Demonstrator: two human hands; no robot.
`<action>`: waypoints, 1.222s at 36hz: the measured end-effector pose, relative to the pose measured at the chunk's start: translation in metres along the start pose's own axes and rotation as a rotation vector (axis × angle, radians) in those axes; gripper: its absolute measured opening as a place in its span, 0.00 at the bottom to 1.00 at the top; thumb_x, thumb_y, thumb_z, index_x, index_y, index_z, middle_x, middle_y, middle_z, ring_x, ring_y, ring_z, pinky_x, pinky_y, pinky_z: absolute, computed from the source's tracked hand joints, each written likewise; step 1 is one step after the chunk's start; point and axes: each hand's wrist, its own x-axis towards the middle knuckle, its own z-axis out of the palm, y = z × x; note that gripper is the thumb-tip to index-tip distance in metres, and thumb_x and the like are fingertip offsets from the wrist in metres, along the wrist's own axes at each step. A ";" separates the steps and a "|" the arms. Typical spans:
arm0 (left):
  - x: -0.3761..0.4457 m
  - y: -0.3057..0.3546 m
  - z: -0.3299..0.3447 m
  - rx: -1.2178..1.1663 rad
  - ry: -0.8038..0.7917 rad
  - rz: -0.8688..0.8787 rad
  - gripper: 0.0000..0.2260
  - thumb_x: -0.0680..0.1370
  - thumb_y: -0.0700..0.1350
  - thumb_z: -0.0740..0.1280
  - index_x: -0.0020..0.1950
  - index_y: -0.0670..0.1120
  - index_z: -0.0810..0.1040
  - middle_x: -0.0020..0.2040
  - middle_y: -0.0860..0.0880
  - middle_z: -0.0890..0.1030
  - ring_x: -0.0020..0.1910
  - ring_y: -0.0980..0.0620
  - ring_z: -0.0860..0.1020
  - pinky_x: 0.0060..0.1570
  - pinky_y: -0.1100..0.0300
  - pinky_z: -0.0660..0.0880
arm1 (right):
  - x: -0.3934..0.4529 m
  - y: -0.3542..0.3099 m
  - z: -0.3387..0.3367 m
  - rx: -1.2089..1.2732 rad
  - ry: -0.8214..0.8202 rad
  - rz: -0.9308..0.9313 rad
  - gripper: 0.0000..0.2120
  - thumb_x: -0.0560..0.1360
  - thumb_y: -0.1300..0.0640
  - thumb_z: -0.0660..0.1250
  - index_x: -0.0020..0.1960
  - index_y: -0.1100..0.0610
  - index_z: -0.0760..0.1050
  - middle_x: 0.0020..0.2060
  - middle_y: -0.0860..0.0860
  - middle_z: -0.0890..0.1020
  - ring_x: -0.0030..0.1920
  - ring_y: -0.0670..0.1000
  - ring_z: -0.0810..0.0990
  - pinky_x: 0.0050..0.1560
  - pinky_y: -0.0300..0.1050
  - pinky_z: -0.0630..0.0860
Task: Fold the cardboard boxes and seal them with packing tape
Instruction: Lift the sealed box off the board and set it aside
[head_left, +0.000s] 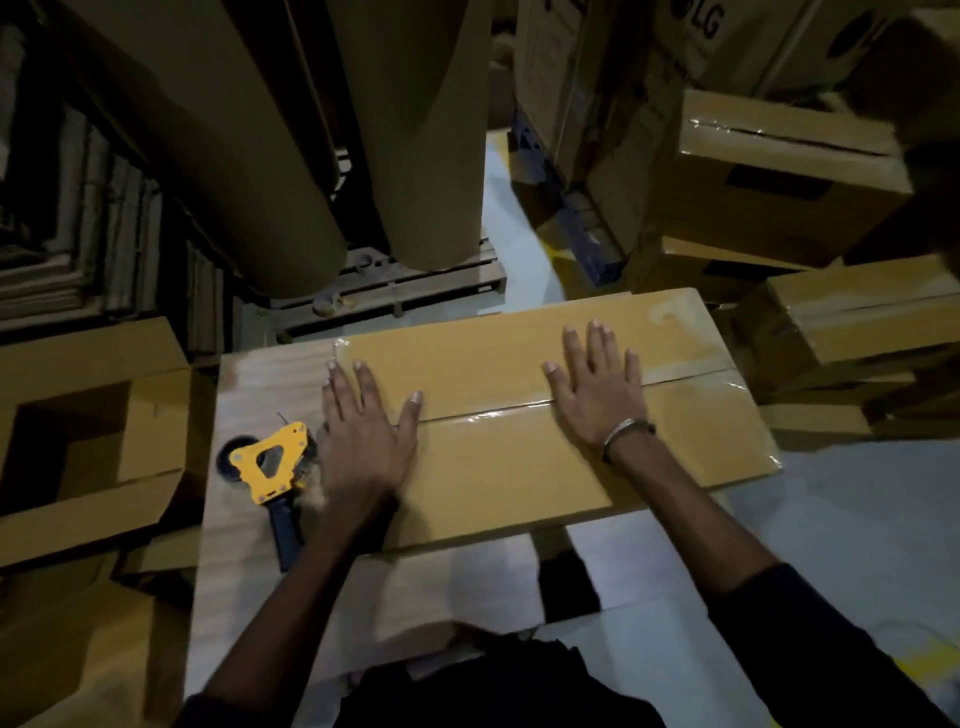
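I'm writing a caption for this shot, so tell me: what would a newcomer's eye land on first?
First, the two hands pressed flat on the cardboard box in the middle: the left hand at its left end, the right hand over the shiny taped seam. Next, the yellow tape dispenser lying beside the left hand. Behind, two large brown paper rolls stand on a pallet.

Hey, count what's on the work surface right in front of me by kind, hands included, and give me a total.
Taped box: 1
Tape dispenser: 1
Hands, left and right, flat on the box: 2
Total: 4
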 end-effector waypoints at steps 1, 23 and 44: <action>-0.001 0.001 -0.001 0.021 0.019 0.003 0.45 0.80 0.76 0.45 0.86 0.46 0.47 0.86 0.41 0.46 0.84 0.39 0.51 0.77 0.37 0.62 | 0.006 0.019 -0.005 -0.013 0.007 0.026 0.34 0.83 0.32 0.34 0.84 0.46 0.36 0.84 0.52 0.38 0.83 0.53 0.36 0.81 0.63 0.39; -0.011 0.030 -0.011 0.085 -0.007 -0.124 0.54 0.71 0.84 0.52 0.86 0.53 0.44 0.86 0.47 0.44 0.79 0.34 0.60 0.67 0.33 0.70 | 0.055 0.163 -0.053 0.222 -0.051 0.131 0.40 0.84 0.33 0.48 0.85 0.54 0.40 0.85 0.50 0.41 0.79 0.64 0.64 0.74 0.62 0.65; -0.023 0.017 -0.034 -0.396 -0.172 -0.367 0.52 0.62 0.75 0.78 0.78 0.52 0.64 0.67 0.47 0.78 0.62 0.40 0.78 0.56 0.43 0.77 | -0.065 0.174 -0.042 0.551 0.088 0.481 0.34 0.76 0.26 0.62 0.67 0.52 0.72 0.58 0.55 0.83 0.57 0.63 0.81 0.57 0.58 0.79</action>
